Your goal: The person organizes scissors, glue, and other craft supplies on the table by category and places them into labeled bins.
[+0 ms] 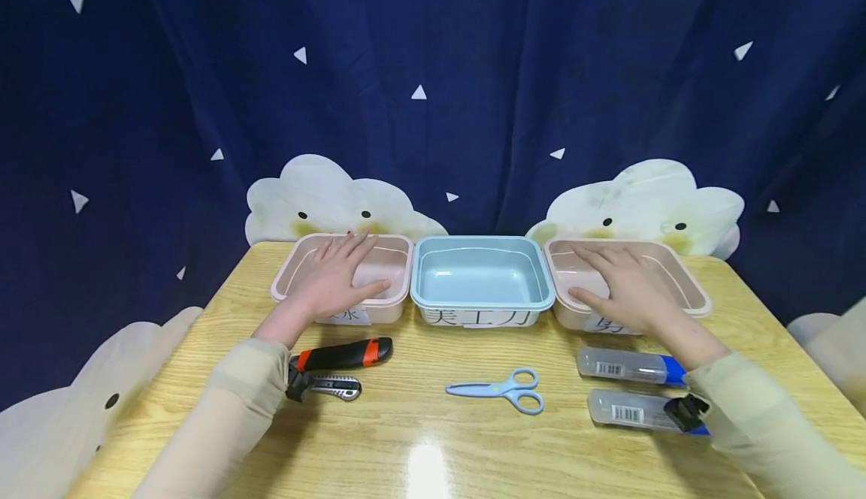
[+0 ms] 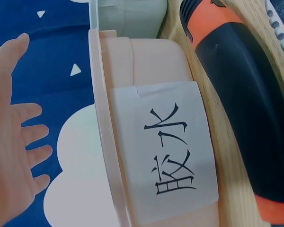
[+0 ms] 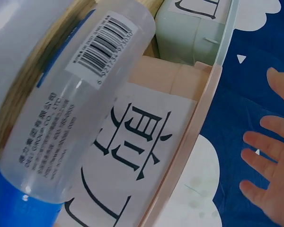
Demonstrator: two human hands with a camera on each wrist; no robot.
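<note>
My left hand [image 1: 334,277] is spread above the left pink bin [image 1: 399,281], fingers straight and holding nothing. Over the right pink bin [image 1: 676,281], my right hand [image 1: 629,288] is likewise spread with nothing in it. A black-and-orange utility knife [image 1: 345,354] lies near my left wrist, beside a silver utility knife [image 1: 341,387] partly hidden by the wrist camera. Light blue scissors [image 1: 497,389] lie mid-table. Near my right wrist are two clear glue bottles with blue caps, an upper bottle [image 1: 625,364] and a lower bottle [image 1: 625,407], both partly covered by my forearm.
Between the pink bins stands a light blue bin [image 1: 482,305], labelled in front. The left bin's paper label [image 2: 165,151] reads 胶水; the right bin's label [image 3: 132,142] reads 剪刀. Behind the wooden table [image 1: 433,364] hangs a dark blue curtain [image 1: 473,161] with clouds.
</note>
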